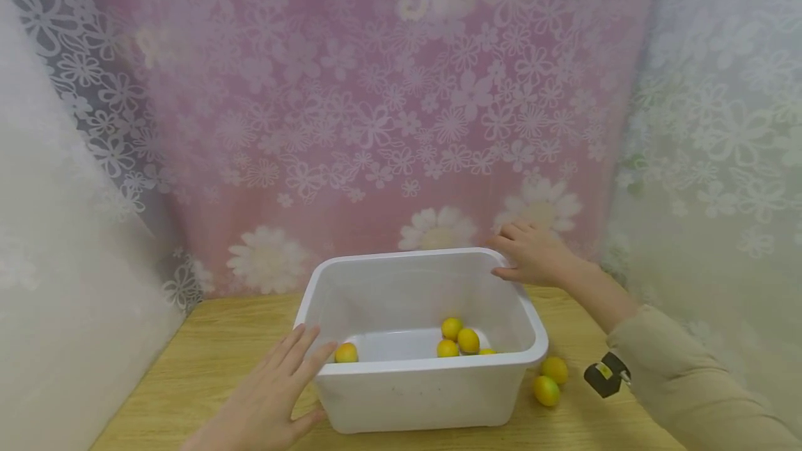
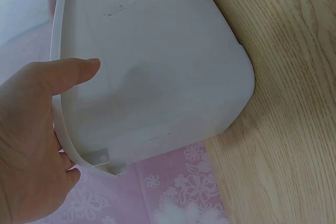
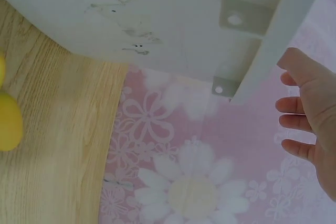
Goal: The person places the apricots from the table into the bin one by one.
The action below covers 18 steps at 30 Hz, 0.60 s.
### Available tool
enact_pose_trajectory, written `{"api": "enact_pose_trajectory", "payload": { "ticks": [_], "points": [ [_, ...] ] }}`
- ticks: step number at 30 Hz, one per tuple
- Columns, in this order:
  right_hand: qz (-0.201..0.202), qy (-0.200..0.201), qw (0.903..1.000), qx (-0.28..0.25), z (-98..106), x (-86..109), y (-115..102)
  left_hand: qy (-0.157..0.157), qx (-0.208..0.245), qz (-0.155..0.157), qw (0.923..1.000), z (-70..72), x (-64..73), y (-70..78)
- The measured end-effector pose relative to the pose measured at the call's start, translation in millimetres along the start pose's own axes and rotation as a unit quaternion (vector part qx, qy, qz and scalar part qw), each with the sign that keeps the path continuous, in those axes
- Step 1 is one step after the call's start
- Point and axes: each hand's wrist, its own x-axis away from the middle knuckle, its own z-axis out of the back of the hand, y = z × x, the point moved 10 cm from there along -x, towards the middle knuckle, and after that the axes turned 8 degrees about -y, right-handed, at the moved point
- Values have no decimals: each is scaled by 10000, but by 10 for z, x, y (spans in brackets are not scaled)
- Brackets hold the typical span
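Observation:
A white plastic tub (image 1: 420, 395) stands on the wooden table, with several small yellow-orange fruits (image 1: 468, 340) on its floor. One fruit (image 1: 347, 353) lies apart at the left inside. My left hand (image 1: 269, 385) is at the near left corner, fingers fairly straight over the rim. In the left wrist view its thumb (image 2: 79, 73) overlaps the tub's outer wall and the other fingertips show past the corner. At the far right corner, my right hand (image 1: 532, 252) has loosely bent fingers right by the rim; its palm is empty in the right wrist view.
Two more fruits, a yellow one (image 1: 554, 370) and a greenish one (image 1: 546, 391), lie on the table (image 1: 207, 353) right of the tub. A small black device (image 1: 605, 375) is at the right sleeve. Flowered curtains (image 1: 388, 124) hang behind and at both sides.

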Motion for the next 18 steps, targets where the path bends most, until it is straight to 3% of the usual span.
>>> {"api": "enact_pose_trajectory", "payload": {
  "ticks": [3,7,15,18],
  "points": [
    [-141,-36,9999,18,-5,82,41,-145,193,82,9997,-26,4,-19],
    [-191,33,9998,52,7,216,65,-90,115,-22,9999,-17,5,-1],
    [246,932,9952,175,86,534,74,91,33,-220,9997,8,7,20],
    [366,1099,9930,229,71,658,82,170,-20,-331,9993,22,10,38]
  ]
}}
